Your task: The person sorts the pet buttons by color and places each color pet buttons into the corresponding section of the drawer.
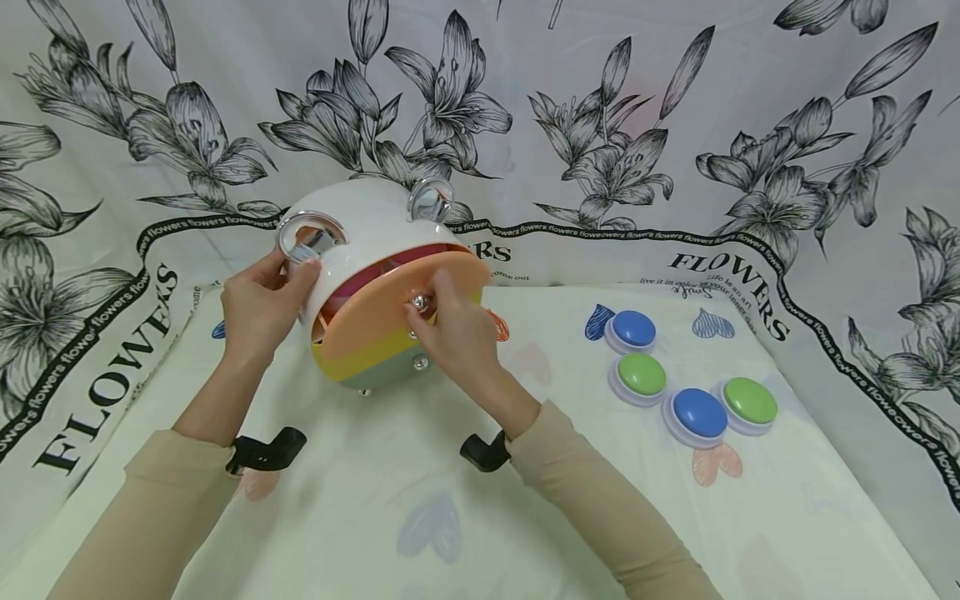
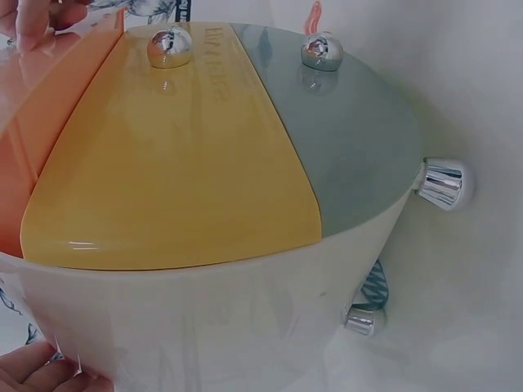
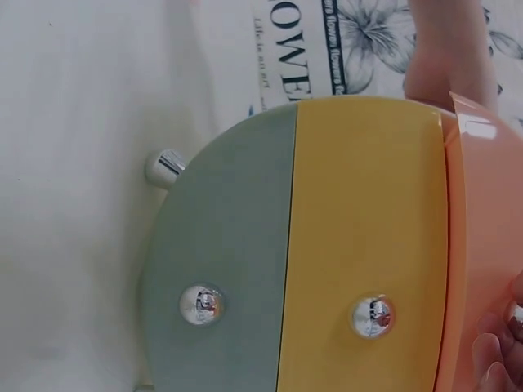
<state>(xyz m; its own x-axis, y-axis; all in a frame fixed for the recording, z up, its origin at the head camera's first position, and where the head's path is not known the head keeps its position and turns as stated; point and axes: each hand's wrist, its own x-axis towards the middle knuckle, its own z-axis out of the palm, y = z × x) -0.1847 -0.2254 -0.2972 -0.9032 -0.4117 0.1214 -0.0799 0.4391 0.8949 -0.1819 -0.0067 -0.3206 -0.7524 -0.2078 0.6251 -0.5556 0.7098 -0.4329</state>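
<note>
A white, rounded storage box (image 1: 341, 200) with chrome ring fittings on top stands on the cloth, leaning. Its front has an orange drawer (image 1: 375, 300), a yellow drawer (image 2: 172, 163) and a grey-green drawer (image 3: 225, 220), with chrome ball knobs. The orange drawer stands partly out, and a reddish inside shows behind its upper edge. My left hand (image 1: 262, 304) grips the box's left side, thumb just below a chrome ring (image 1: 309, 236). With thumb and fingers my right hand (image 1: 457, 329) pinches the orange drawer's knob (image 1: 422, 303). The left fingertips (image 2: 49, 371) appear against the white shell in the left wrist view.
Blue and green push buttons on white bases lie to the right, among them a blue button (image 1: 633, 328) and a green button (image 1: 750, 400). Behind the box hangs a flower-printed curtain (image 1: 525, 108). A pale cloth (image 1: 360, 517) with printed hearts covers the table.
</note>
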